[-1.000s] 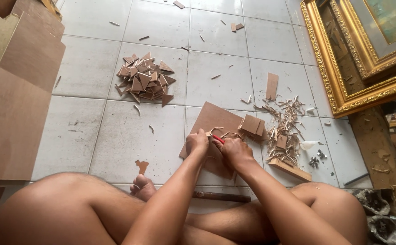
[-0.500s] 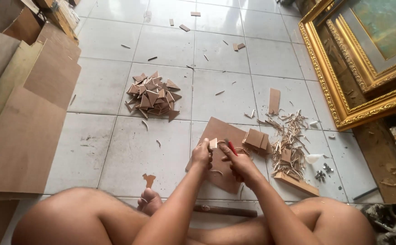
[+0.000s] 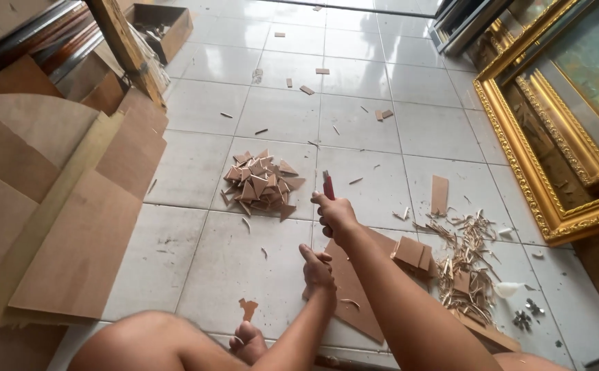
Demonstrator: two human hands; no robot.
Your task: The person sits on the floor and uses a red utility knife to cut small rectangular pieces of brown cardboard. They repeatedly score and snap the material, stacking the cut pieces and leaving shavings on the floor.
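Note:
My right hand (image 3: 335, 214) is raised above the tiled floor and is closed around a red-handled cutter (image 3: 327, 185) whose tip points up and away. My left hand (image 3: 316, 268) rests lower, fingers pressing on the near left edge of a flat brown board piece (image 3: 354, 288) lying on the floor. Just beyond my right hand sits a pile of small brown triangular offcuts (image 3: 259, 181). A few cut square brown pieces (image 3: 414, 253) lie stacked on the board to the right of my arm.
Thin scrap strips (image 3: 465, 257) litter the floor at right. Ornate gold picture frames (image 3: 534, 158) lean along the right side. Large brown board sheets (image 3: 73, 227) lie stacked at left, with a wooden post (image 3: 126, 51) and a box behind. My bare knees fill the bottom.
My right hand has lifted off the board with the cutter, moving up and away. My left hand stays on the board. The view has tilted up, showing more floor.

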